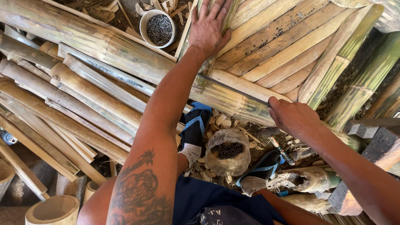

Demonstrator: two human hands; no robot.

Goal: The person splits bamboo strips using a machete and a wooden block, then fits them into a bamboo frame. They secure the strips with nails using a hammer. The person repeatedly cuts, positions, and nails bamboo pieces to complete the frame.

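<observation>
My left hand (209,26) lies flat, fingers spread, on a split bamboo slat (196,25) at the top centre. Beside it runs a panel of pale bamboo slats (283,46) laid side by side. My right hand (291,117) grips the near edge of a thick green-brown bamboo pole (227,98) that runs under the panel. A clear plastic bag of dark nails (227,152) sits on the ground between my feet. A hammer (278,146) lies just below my right hand.
A white cup of nails (158,28) stands at the top, left of my left hand. Long split bamboo pieces (71,108) pile up on the left. Cut bamboo tube ends (54,210) stand at bottom left. Dark wooden blocks (371,133) lie at right.
</observation>
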